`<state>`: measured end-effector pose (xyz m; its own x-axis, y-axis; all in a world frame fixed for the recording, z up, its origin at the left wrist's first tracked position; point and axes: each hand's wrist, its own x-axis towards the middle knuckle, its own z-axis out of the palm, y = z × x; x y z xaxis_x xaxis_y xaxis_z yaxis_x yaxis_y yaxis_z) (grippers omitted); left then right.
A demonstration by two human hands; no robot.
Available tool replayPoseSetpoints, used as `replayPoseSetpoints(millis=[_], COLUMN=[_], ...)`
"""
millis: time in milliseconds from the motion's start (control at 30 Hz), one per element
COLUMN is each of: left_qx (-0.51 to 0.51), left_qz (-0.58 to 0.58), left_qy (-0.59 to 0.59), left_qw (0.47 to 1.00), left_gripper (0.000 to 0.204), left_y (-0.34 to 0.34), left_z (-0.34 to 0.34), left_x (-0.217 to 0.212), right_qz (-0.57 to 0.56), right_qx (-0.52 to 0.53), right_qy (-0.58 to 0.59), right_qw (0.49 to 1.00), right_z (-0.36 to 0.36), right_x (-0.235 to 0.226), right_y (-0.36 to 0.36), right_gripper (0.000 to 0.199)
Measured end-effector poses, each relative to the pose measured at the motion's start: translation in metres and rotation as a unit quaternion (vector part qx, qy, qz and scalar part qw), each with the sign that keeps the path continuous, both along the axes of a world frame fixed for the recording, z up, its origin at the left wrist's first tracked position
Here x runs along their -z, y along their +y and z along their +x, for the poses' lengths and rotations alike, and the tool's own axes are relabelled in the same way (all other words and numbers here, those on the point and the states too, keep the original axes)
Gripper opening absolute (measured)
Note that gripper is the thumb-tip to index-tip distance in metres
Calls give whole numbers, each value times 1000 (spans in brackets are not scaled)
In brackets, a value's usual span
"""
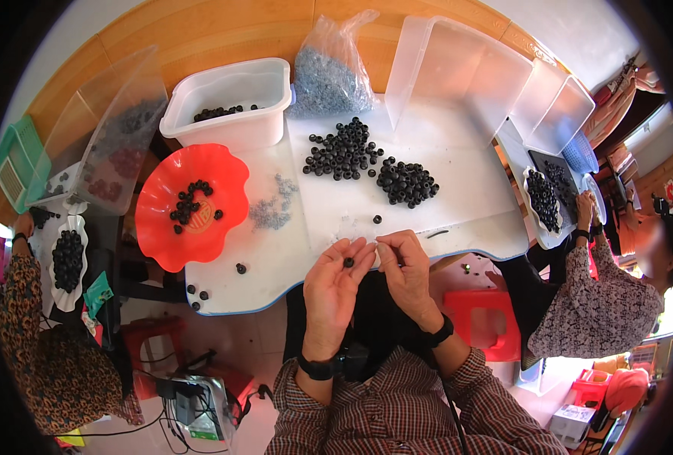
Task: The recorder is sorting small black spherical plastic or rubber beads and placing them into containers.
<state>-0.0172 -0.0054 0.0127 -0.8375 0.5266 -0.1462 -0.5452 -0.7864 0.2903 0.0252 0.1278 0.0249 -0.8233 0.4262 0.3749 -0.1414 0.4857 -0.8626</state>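
My left hand point(333, 292) is turned palm up above the table's near edge, its fingers slightly curled. A single round black bead point(349, 262) lies on those fingers. Close beside the left fingertips, my right hand point(405, 274) has thumb and forefinger pressed together; whatever is between them is too small to name. Beyond the hands, one loose black bead point(377, 219) sits on the white table point(458, 236). Two heaps of similar beads, a left heap point(342, 150) and a right heap point(407, 183), lie farther back.
A red scalloped dish point(226, 178) with beads stands left, below a white tub point(276, 98). Small clear bluish pieces point(272, 208) are scattered nearby; more fill a plastic bag point(329, 80). A clear bin point(458, 64) stands behind. People work at both sides; a red stool point(484, 322) is right.
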Motion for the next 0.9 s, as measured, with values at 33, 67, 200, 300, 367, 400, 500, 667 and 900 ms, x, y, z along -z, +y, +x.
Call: replayPoseSetpoints(millis=[33,67,200,300,367,400,500,667,900], left_qx=[0,1,-2,-23,-34,-47,-19,-6,6], left_qz=[0,-15,-59,-79,-91,-103,-107,-78,-52], left_qy=[-1,14,34,48,55,62,41,29,2], left_qw=[1000,1000,998,995,994,992,993,996,999], left_gripper=[31,29,25,24,24,24,24,25,27], left_y=[0,0,3,4,6,7,3,1,0], left_z=[1,1,3,4,5,6,6,5,3], left_x=[0,-1,-2,2,3,3,5,10,1], right_qz=[-1,-1,-12,-34,-47,-69,-115,-137,-118], right_qx=[3,3,0,-3,-2,-9,-25,-60,-73], right_qy=[-2,-4,-6,-1,2,2,-2,-22,-18], right_qw=[1000,1000,1000,999,999,998,993,989,990], right_z=[1,2,5,5,6,7,10,12,12], right_x=[1,2,4,4,5,5,3,-9,-17], right_y=[0,1,3,2,3,3,3,-3,-8], right_gripper=[5,5,5,5,5,5,6,6,7])
